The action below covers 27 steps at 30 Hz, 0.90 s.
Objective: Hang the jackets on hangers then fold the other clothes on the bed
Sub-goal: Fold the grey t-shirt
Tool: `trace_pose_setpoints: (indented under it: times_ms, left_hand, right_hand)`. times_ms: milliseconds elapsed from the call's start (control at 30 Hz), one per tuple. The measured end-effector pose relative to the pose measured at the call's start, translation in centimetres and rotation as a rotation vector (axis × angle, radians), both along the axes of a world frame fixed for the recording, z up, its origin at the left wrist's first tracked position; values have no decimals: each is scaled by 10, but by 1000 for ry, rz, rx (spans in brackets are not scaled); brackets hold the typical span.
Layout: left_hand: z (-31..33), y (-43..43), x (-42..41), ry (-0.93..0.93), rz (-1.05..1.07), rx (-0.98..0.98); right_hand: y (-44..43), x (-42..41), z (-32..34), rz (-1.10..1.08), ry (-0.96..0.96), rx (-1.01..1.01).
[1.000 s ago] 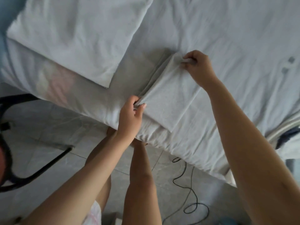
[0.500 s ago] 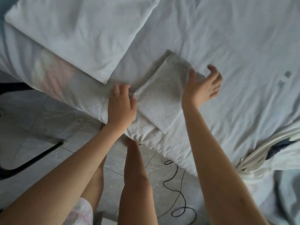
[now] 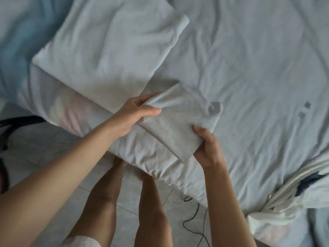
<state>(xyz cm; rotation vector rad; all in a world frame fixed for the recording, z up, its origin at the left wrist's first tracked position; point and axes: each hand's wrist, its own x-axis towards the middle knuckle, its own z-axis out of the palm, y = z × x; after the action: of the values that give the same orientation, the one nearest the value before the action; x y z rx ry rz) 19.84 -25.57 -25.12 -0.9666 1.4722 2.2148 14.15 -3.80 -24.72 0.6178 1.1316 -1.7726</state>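
A folded grey garment [image 3: 178, 122] lies near the bed's front edge, a compact rectangle with a curled corner at its far right. My left hand [image 3: 131, 114] grips its left end, thumb on top and fingers underneath. At the near right corner my right hand [image 3: 206, 148] holds the fabric, fingers tucked under it. A white garment with dark blue trim [image 3: 293, 191] lies bunched at the bed's right edge.
A white pillow [image 3: 110, 43] lies just left of the grey garment on the white bed sheet [image 3: 249, 59]. Light blue bedding [image 3: 16, 32] fills the far left. Below the bed are a tiled floor, a black cable [image 3: 194, 221] and a dark chair frame [image 3: 10, 125].
My right hand has come from the garment's far side to its near right corner and closed on it. My left hand went from pressing flat to gripping the left end.
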Motion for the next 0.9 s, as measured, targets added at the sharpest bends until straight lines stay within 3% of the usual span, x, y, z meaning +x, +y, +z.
trace_pose_setpoints:
  times_ms: [133,233,333,433,567,667,800,867,900]
  left_hand:
    - [45,-70,-19,196,162,-91]
    - [44,-127,-18,159,277,-311]
    - [0,-160,-1,-76,359,-575]
    - [-37,-172,17,-236,476,-549]
    - [-42,-177,20,-138,479,-682]
    - [-39,-179,26,-48,516,-781]
    - [-43,-184,35,-72,454,-855]
    - [-44,-181,40,-130,386,-956]
    - [-41,-177,41,-129,342,-1107]
  right_hand:
    - [-71,-33,12,-7,144,-241]
    - [-138,-45,-1,2,146,-343]
    - [-187,-29,-32,28,89,-198]
    - [-210,-11,-54,-1,80,-42]
    - [-215,-5,-64,13,175,160]
    - [-211,1,-59,103,201,185]
    - [-211,0,-54,139,248,306]
    - [-216,0,-55,49,379,545]
    - [-217,2,-53,24,538,754]
